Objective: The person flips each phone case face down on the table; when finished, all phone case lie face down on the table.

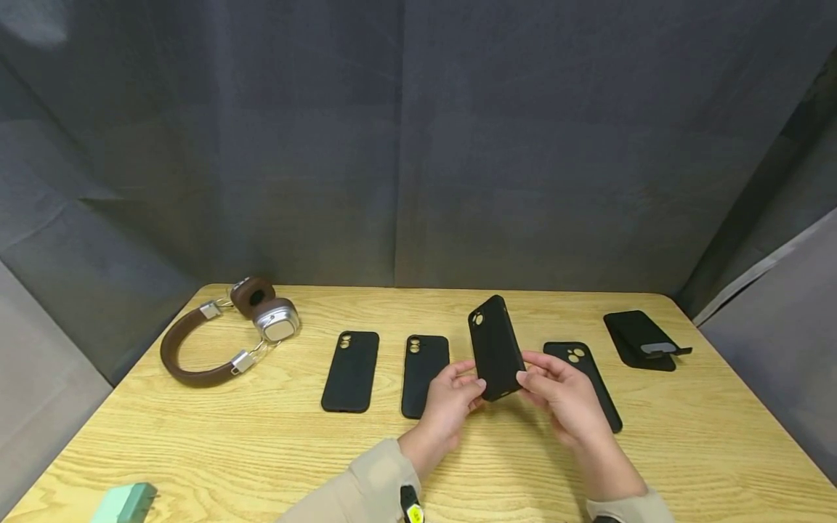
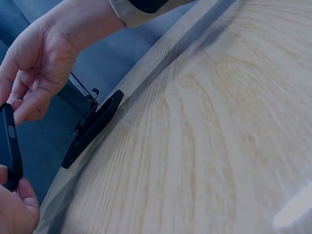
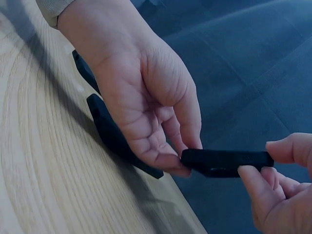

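Note:
A black phone case is held up above the table, its back with the camera cutouts facing the head camera. My left hand pinches its lower left edge, thumb on the near face. Opposite, my right hand pinches the lower right edge between thumb and fingers. The right wrist view shows the case edge-on between both hands. Whether anything is inside it, I cannot tell. Under the left hand lies a second black case, partly hidden. Another black case lies behind the right hand, also partly covered.
One more black case lies flat left of the hands. Brown and silver headphones rest at the far left. A black stand-like item sits at the right, and a mint-green block at the near left edge. Grey curtains surround the table.

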A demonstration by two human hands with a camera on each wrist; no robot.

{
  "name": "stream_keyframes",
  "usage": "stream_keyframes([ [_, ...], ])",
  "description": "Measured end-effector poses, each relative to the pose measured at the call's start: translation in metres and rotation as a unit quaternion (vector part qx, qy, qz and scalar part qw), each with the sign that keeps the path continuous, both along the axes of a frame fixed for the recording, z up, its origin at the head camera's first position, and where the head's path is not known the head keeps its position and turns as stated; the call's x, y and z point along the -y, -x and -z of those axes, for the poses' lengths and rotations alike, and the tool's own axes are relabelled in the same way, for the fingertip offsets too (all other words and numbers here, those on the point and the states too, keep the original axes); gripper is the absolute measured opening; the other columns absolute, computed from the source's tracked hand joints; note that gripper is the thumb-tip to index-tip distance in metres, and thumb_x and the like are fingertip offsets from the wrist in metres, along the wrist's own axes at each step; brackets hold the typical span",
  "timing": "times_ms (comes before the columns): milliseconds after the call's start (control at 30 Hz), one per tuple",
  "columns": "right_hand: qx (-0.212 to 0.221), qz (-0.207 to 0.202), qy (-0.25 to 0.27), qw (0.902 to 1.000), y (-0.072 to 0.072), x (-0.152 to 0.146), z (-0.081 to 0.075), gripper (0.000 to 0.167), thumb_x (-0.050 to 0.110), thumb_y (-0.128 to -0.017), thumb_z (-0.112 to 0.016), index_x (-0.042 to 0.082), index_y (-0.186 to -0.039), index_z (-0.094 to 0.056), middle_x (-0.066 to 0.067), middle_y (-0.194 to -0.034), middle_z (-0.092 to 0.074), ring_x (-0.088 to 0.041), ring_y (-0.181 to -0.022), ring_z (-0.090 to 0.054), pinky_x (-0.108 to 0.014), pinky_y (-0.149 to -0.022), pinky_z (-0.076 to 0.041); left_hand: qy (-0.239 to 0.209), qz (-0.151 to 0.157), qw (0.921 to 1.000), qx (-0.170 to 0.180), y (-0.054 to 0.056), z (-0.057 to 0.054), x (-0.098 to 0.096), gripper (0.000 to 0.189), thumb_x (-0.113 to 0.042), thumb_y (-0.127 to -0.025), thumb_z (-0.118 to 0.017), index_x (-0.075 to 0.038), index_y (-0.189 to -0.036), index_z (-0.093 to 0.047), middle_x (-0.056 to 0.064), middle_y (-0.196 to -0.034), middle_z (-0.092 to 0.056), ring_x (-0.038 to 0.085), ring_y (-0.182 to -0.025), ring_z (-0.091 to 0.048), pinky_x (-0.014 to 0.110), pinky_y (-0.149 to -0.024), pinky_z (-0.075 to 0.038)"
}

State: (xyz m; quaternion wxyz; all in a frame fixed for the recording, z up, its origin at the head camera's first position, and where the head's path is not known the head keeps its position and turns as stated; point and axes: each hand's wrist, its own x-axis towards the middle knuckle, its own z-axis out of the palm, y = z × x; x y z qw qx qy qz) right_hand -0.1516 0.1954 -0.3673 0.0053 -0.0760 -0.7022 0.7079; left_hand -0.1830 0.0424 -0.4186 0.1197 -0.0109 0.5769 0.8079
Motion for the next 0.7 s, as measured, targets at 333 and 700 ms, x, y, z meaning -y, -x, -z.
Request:
stream_keyframes([
  [333, 0.003, -0.019, -0.034, 0.9993, -0.003, -0.011, 0.007, 0.052, 0.004, -0.085, -0.063, -0.006, -0.132, -0.043, -0.001, -0.085, -0.051, -0.011, -0.073, -0.060, -0.027, -0.073, -0.054, 0.029, -0.006, 0.9992, -0.027, -0.002, -0.001, 0.007, 0.041, -0.003, -0.083, -0.065, -0.003, -0.123, -0.055, 0.009, -0.099, -0.056, 0.012, -0.082, -0.055, 0.025, -0.076, -0.048],
  [700, 0.022, -0.040, -0.047, 0.9979, 0.000, -0.019, 0.018, 0.054, 0.004, -0.086, -0.062, -0.006, -0.134, -0.040, -0.002, -0.087, -0.052, -0.010, -0.075, -0.059, -0.028, -0.074, -0.054, 0.067, 0.029, 0.9947, -0.073, -0.003, 0.004, 0.012, 0.058, 0.005, -0.077, -0.070, 0.001, -0.130, -0.048, 0.011, -0.104, -0.055, 0.012, -0.088, -0.056, 0.023, -0.078, -0.050],
])
